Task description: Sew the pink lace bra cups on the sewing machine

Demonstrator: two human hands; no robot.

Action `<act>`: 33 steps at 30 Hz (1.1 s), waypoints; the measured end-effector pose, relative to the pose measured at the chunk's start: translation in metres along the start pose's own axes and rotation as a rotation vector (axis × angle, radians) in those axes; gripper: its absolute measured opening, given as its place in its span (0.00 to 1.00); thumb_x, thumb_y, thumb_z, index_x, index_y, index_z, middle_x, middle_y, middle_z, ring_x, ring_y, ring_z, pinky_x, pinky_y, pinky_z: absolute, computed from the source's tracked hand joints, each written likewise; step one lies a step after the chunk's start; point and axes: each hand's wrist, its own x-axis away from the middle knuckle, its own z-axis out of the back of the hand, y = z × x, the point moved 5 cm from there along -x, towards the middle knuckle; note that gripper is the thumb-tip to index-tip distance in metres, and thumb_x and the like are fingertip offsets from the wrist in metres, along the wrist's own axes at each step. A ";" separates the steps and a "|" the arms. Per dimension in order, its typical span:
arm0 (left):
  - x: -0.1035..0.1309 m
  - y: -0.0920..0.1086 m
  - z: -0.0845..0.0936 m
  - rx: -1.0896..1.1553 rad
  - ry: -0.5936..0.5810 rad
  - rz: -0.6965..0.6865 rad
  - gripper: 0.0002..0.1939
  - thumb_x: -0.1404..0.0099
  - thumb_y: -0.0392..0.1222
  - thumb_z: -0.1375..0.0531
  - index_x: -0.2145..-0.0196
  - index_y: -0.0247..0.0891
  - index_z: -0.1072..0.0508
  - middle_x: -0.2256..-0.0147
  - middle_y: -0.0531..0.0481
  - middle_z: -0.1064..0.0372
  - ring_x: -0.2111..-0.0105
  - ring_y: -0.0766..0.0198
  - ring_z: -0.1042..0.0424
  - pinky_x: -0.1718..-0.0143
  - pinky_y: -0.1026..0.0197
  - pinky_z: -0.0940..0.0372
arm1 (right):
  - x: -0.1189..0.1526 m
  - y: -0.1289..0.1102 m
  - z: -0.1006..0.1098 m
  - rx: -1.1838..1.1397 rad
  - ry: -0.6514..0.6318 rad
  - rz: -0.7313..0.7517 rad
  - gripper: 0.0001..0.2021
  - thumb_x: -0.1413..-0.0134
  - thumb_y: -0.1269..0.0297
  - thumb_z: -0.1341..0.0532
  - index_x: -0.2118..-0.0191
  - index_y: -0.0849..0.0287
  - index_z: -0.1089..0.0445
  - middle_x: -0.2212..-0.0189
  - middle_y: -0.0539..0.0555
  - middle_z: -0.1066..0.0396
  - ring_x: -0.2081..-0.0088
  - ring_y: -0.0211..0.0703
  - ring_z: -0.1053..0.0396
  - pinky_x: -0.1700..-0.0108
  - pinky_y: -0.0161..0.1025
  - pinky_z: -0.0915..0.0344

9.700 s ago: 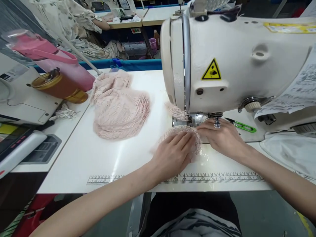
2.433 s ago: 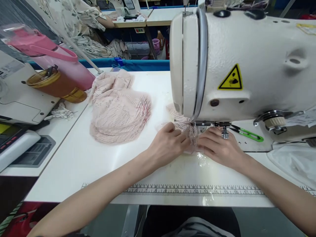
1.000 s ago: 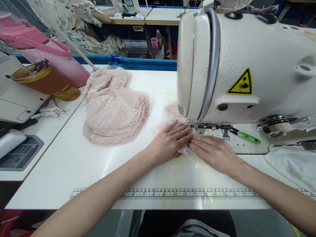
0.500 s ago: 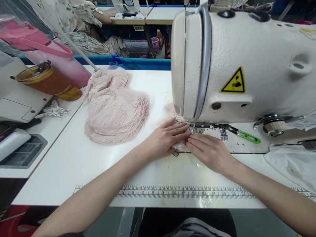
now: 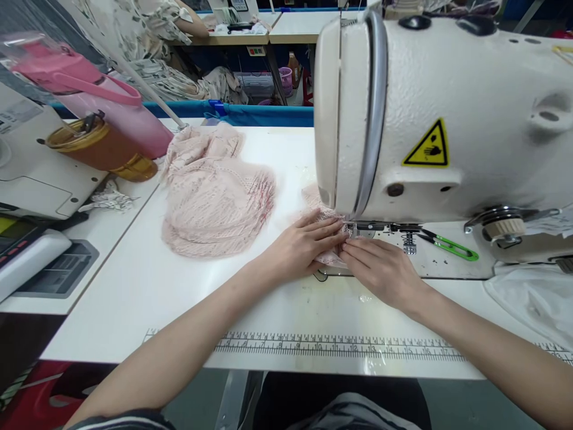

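Lying flat on pale-pink openwork fabric (image 5: 330, 258), itself partly beneath the rounded white sewing-machine head (image 5: 425, 89), your left hand (image 5: 303, 246) has fingers extended, presumably smoothing it. Your right hand (image 5: 385, 269) touches the fabric's right side, likely steadying it; pinched or not, cannot tell. Slim green-handled snips (image 5: 454, 246) lie nearby, presumably for reach.

Beyond the white worktable (image 5: 134, 286) stand other white-topped tables (image 5: 302, 25).

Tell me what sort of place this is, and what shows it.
Most likely a garment sewing workshop: a large sewing machine with pink openwork fabric under its head, a ruler scale along the front edge of the table, and more worktables behind.
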 end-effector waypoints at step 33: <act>-0.002 0.015 -0.003 -0.216 -0.003 0.081 0.20 0.29 0.42 0.49 0.44 0.31 0.32 0.45 0.37 0.32 0.41 0.47 0.37 0.36 0.40 0.47 | 0.004 0.020 0.008 0.128 -0.019 -0.107 0.11 0.43 0.78 0.42 0.59 0.60 0.27 0.55 0.51 0.24 0.59 0.40 0.28 0.65 0.37 0.35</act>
